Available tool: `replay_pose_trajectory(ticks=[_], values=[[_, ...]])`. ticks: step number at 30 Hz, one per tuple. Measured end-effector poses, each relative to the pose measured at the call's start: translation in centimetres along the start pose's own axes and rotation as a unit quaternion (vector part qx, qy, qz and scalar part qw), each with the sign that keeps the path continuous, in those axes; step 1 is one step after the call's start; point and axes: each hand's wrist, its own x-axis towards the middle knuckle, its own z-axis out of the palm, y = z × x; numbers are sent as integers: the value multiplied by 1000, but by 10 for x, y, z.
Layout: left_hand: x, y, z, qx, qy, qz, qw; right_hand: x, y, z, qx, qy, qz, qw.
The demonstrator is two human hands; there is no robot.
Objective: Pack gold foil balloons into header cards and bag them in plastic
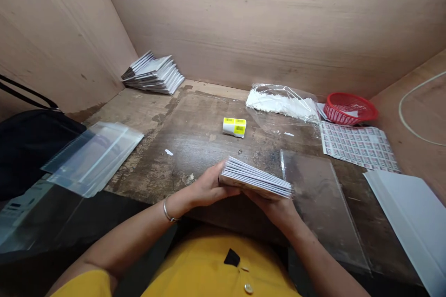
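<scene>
Between my two hands is a stack of thin white booklets or cards (257,177), held above the front of the table with its layered edges facing up. My left hand (209,185) wraps round its left end, fingers behind it. My right hand (273,206) grips the lower right side, with part of its fingers hidden under the stack. Beyond the stack lies a small roll of yellow and white barcode labels (234,127). To the right of my hands a clear plastic sleeve (313,190) lies flat.
Clear plastic sleeves (101,155) lie left, beside a black bag (31,148). A wrapped pile of booklets (155,74) sits in the back corner. At right are a bag of white pieces (282,104), red basket (351,106), sticker sheets (358,146) and white sheets (414,222).
</scene>
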Motion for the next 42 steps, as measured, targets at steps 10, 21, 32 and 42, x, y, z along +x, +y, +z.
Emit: replay_pose_trajectory(ticks=[10, 21, 32, 42], values=[[7, 3, 29, -242, 18, -118, 963, -21, -21, -12, 176, 37, 83, 980], [33, 21, 64, -199, -61, -136, 969, -49, -6, -33, 235, 203, 113, 944], [78, 0, 158, 347, -195, 258, 881, -143, -24, -155, 132, 611, 33, 780], [109, -4, 181, 318, -186, 152, 917, -175, -36, -153, 141, 630, 96, 757]])
